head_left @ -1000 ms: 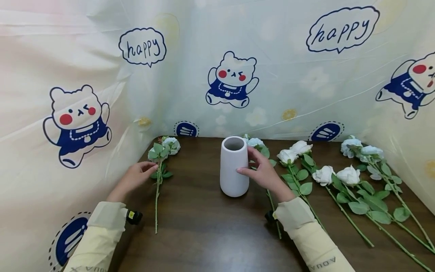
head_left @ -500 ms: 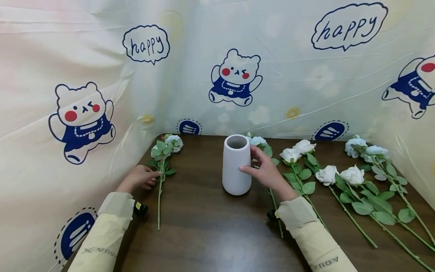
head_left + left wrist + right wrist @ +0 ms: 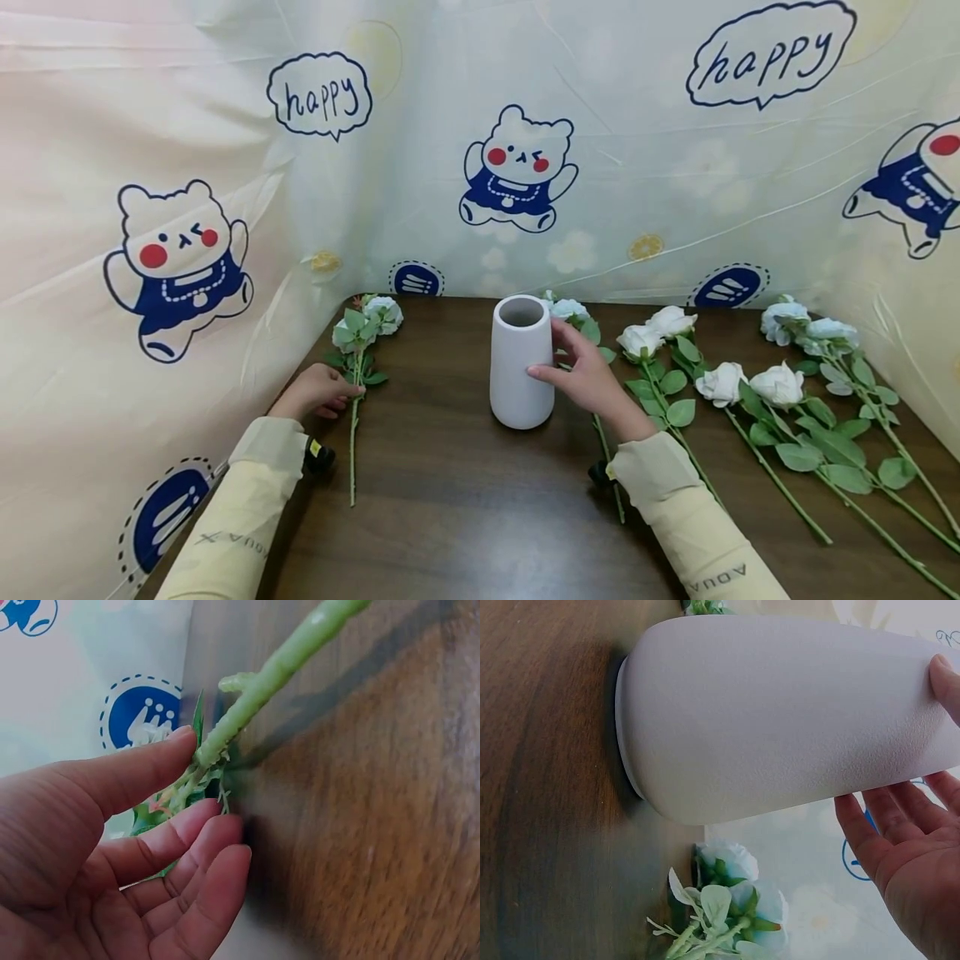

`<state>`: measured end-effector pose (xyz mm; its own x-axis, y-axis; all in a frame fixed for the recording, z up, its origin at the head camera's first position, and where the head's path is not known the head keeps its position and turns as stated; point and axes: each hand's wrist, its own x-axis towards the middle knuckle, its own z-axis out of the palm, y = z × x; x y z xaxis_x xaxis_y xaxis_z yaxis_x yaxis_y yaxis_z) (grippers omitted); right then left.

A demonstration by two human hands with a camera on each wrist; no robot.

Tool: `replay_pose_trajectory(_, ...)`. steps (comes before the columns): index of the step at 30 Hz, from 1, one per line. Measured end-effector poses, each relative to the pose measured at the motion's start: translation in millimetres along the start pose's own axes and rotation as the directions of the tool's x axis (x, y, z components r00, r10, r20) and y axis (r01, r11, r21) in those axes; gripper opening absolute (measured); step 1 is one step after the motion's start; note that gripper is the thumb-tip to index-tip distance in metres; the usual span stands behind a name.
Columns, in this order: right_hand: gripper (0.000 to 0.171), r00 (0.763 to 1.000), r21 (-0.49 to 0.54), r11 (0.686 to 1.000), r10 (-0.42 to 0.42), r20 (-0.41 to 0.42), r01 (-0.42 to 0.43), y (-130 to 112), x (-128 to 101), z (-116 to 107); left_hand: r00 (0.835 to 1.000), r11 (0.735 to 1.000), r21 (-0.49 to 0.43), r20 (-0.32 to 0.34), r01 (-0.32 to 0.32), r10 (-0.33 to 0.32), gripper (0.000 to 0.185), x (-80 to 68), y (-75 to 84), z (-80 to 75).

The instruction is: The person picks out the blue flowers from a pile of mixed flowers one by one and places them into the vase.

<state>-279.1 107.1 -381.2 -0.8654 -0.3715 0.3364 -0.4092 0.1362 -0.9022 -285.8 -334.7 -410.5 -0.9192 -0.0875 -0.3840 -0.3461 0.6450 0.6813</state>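
While R hand (image 3: 591, 379) clamps upright vase (image 3: 519, 375) btwn thumb & fingers (head view), a shove could tip it. L wrist view: L hand (image 3: 82, 892) fingers apart, flower stem (image 3: 262, 694) by thumb tip; weak pinch might slip. R wrist view: fingertip-only hold, may slide.

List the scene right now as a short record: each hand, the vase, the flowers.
Left hand: thumb at the stem of the leftmost pale blue flower; whether gripped, cannot tell
Right hand: holds the white vase, thumb and fingers on opposite sides
Vase state: upright on the brown table, no flowers showing above its mouth
Flowers right of vase: white roses, far-right pale blue flowers, all lying down
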Motion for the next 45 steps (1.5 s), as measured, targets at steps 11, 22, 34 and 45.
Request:
replay_pose_trajectory(11, 0.068, 0.999, 0.0, 1.0, -0.03, -0.008, 0.03, -1.3, 0.8, 0.8, 0.999, 1.0, -0.029, -0.034, -0.008, 0.007, 0.023, 0.7, 3.0, 3.3)
replay_pose_trajectory(22, 0.067, 0.999, -0.012, 0.999, -0.04, -0.006, 0.04, 3.5, 0.9, 1.6, 0.997, 0.99, -0.132, -0.055, -0.053, 0.046, 0.019, -2.5, -3.4, 3.0)
replay_pose_trajectory(34, 0.068, 1.0, -0.008, 0.999, -0.031, 0.001, 0.031, 5.9, 0.4, 2.2, 0.991, 0.971, -0.211, -0.097, -0.109, 0.09, 0.024, -6.6, -4.7, 0.0)
replay_pose_trajectory(45, 0.067, 1.0, -0.003, 1.0, -0.03, -0.004, 0.03, 5.3, -0.4, 1.3, 0.971, 0.94, -0.264, -0.154, -0.217, 0.181, 0.036, -11.4, 6.0, -0.9)
